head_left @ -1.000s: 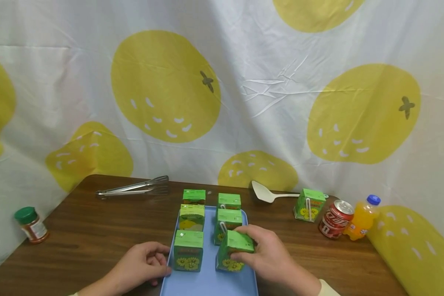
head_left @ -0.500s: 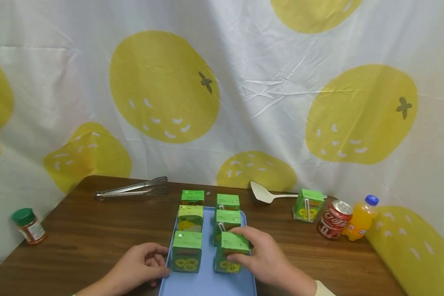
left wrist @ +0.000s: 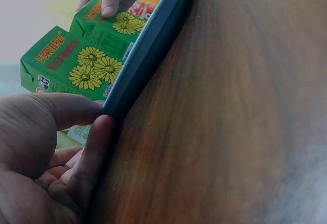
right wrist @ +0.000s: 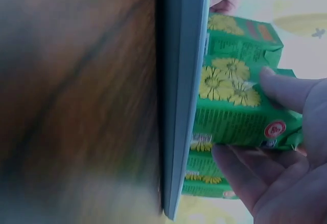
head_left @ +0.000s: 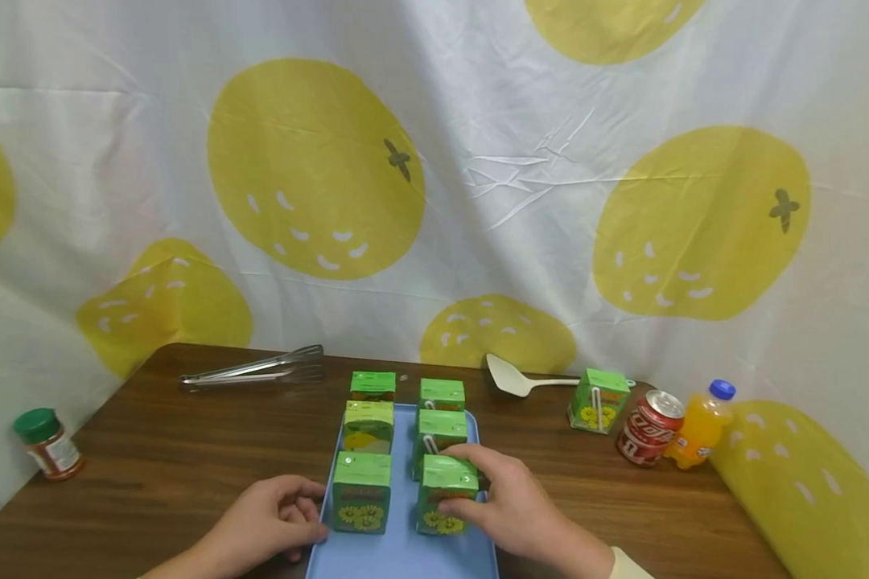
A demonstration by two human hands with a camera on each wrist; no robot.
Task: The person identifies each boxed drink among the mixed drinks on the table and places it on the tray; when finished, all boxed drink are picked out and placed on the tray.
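My right hand (head_left: pixel 517 503) holds a green drink carton (head_left: pixel 449 476) with yellow flowers on its front, thumb on the near side. It stands upright in the right-hand row on a blue tray (head_left: pixel 405 555). Several other drink cartons form two rows; the nearest left one, a green carton (head_left: pixel 362 494), stands level with the held one. A yellow-green carton (head_left: pixel 368 426) comes behind that. At the tray's left rim, my left hand (head_left: pixel 271 515) pinches the edge between thumb and finger, seen closely in the left wrist view. The held carton's right side is hidden by my fingers.
Metal tongs (head_left: pixel 253 371) lie at the back left, and a green-capped spice jar (head_left: pixel 49 446) stands at the far left. Toward the right are a white spatula (head_left: pixel 510 378), another green carton (head_left: pixel 599 402), a red can (head_left: pixel 650 430) and an orange drink bottle (head_left: pixel 701 426).
The carton in my right hand has turned from a slant to square and shifted slightly left, lining up with its row. My left hand stays at the tray rim.
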